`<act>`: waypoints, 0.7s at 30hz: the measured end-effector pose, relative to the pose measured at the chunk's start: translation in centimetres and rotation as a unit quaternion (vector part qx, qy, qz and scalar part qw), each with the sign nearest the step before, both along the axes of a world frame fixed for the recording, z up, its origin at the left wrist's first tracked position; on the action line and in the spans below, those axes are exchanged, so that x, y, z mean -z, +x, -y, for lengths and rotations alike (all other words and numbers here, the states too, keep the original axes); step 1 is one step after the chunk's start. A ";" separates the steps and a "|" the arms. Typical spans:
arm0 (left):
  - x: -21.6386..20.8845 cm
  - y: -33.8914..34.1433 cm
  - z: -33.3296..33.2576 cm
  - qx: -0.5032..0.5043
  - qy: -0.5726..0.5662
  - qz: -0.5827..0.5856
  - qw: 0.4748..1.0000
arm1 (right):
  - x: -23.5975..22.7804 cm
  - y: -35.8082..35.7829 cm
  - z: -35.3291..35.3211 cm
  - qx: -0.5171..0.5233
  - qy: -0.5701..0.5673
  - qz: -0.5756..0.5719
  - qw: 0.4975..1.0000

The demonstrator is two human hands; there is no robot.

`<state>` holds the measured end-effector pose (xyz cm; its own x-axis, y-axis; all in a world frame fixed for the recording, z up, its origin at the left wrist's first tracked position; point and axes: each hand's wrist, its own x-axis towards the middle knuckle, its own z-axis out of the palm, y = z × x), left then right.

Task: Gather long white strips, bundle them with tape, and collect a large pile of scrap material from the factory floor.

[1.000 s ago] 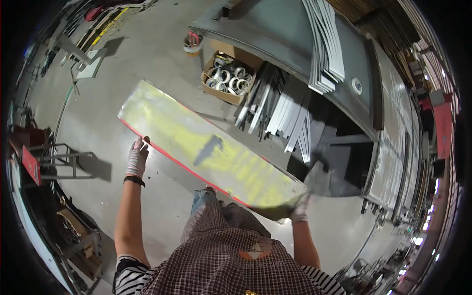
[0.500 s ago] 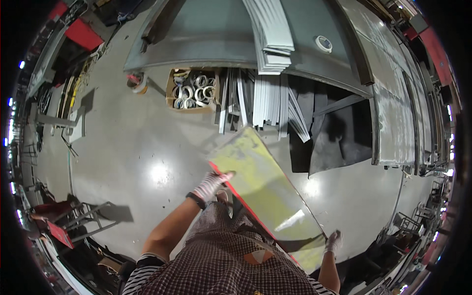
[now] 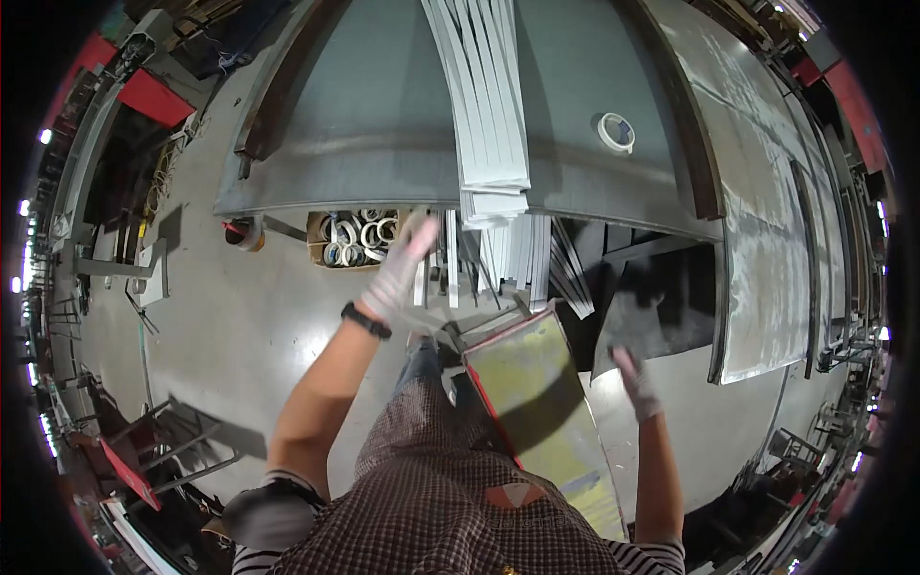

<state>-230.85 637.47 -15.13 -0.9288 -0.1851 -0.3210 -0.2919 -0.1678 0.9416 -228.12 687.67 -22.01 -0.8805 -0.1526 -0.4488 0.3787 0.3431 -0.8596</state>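
Grey steel fills the top of our view: a wide table (image 3: 383,125) with a stack of pale strips (image 3: 484,105) running down its middle and a roll of tape (image 3: 616,131) to the right. Under its front edge sit a cardboard box of tape rolls (image 3: 356,240) and more strips standing on end (image 3: 522,259). A long shiny sheet (image 3: 757,220) lies along the right side, and red-framed stands (image 3: 144,450) rest on the floor at lower left.

Our yellow panel (image 3: 541,412) leans against our body between our arms, neither hand touching it. Our left hand (image 3: 401,273), gloved, is raised with fingers spread open, just in front of the box. Our right hand (image 3: 634,379), also gloved, hangs open beside the panel's right edge, gripping nothing.

Half a second ago our left hand was on the panel's upper corner and our right hand was low near its bottom end; both have since let go, and the table has come nearer.

Its long axis runs from lower right up to upper left, its red-edged top end pointing toward the table.
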 end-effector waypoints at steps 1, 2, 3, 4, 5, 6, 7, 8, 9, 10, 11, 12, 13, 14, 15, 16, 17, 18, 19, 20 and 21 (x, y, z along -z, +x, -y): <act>1.4 -3.9 1.5 0.014 0.070 0.008 0.997 | -3.7 -5.8 4.9 -0.044 -0.047 -0.030 0.997; 0.9 -8.2 1.5 0.027 0.120 -0.031 0.992 | -6.6 -9.8 9.7 -0.010 -0.104 -0.011 0.994; -3.5 -11.0 -0.7 0.007 0.149 0.019 0.989 | -10.0 -13.4 13.4 -0.047 -0.094 -0.021 0.994; -5.3 -13.7 -1.9 0.007 0.187 0.044 0.981 | -9.3 -17.1 15.3 -0.026 -0.145 -0.014 0.989; -5.8 -16.0 -2.2 0.002 0.222 0.074 0.972 | -7.7 -20.2 17.2 -0.008 -0.200 -0.004 0.980; -3.8 -18.3 -1.9 -0.005 0.225 0.116 0.967 | -6.5 -23.3 20.3 0.040 -0.234 0.020 0.971; -1.1 -20.5 -1.3 -0.016 0.227 0.157 0.961 | -5.8 -25.6 23.6 0.084 -0.269 0.045 0.958; 0.3 -21.9 -1.2 -0.020 0.229 0.158 0.960 | -6.5 -26.3 27.0 0.095 -0.322 0.110 0.935; 1.2 -22.9 -1.7 -0.041 0.225 0.152 0.962 | -7.9 -26.8 30.1 0.108 -0.371 0.174 0.906; 1.7 -24.0 -2.6 -0.059 0.223 0.143 0.962 | -8.5 -27.1 32.1 0.128 -0.413 0.155 0.888; 2.1 -24.3 -2.4 -0.080 0.219 0.137 0.963 | -9.6 -27.6 33.1 0.126 -0.409 0.156 0.890; -1.2 -23.9 -2.8 -0.028 0.318 0.127 0.939 | -11.1 -27.8 32.2 0.107 -0.393 0.137 0.903; -3.2 -22.5 -2.1 -0.041 0.318 0.131 0.938 | -12.5 -27.5 32.9 0.068 -0.387 0.132 0.910; -4.6 -21.3 -2.1 -0.058 0.289 0.078 0.953 | -13.5 -27.1 32.2 -0.016 -0.384 0.132 0.914; -5.0 -19.7 -2.0 -0.077 0.256 0.025 0.963 | -14.8 -25.0 32.1 -0.008 -0.372 0.149 0.916; -5.3 -17.4 -2.2 -0.067 0.242 0.012 0.968 | -15.8 -22.7 31.9 -0.004 -0.360 0.164 0.918; -5.0 -15.4 -3.5 -0.053 0.231 0.006 0.971 | -14.0 -21.3 30.7 -0.001 -0.353 0.155 0.923; -2.8 -13.3 -5.0 -0.048 0.231 0.037 0.971 | -10.9 -19.7 28.7 0.015 -0.402 0.223 0.888; -0.4 -11.8 -6.1 -0.042 0.229 0.070 0.970 | -9.4 -18.2 28.3 0.063 -0.361 0.211 0.906; -0.8 -11.1 -5.9 -0.006 0.239 0.115 0.964 | -8.3 -17.3 27.9 0.059 -0.386 0.215 0.895; -0.7 -11.0 -5.7 0.009 0.222 0.083 0.971 | -7.2 -17.1 27.3 0.052 -0.410 0.216 0.885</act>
